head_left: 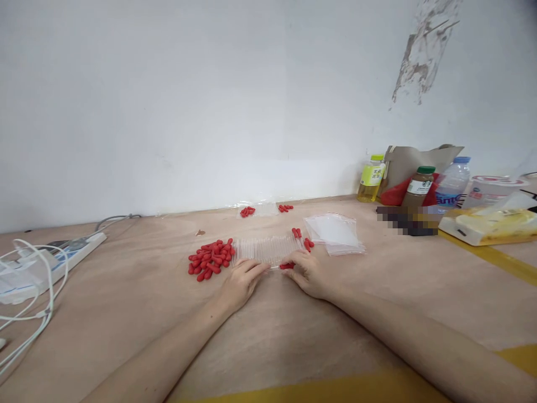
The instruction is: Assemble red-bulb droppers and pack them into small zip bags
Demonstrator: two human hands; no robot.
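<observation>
Between finger and thumb, my left hand [241, 282] pinches one end of a thin clear dropper tube [274, 268]. My right hand [308, 273] is closed on a red rubber bulb [286, 266], which meets the tube's other end; how far the tube sits inside it I cannot tell. Just beyond both hands lies a row of clear tubes [262, 249], side by side. A pile of red bulbs [211, 258] is left of that row. A few loose red bulbs [308, 244] lie at its right end, near a stack of clear zip bags [335, 232].
Bags with red bulbs [247, 212] lie by the wall. At left are a power strip [84, 252] and white cables [50, 280]. Bottles, including a yellow drink bottle [371, 179], a paper bag [394, 165] and a tissue pack [489, 224] stand at right.
</observation>
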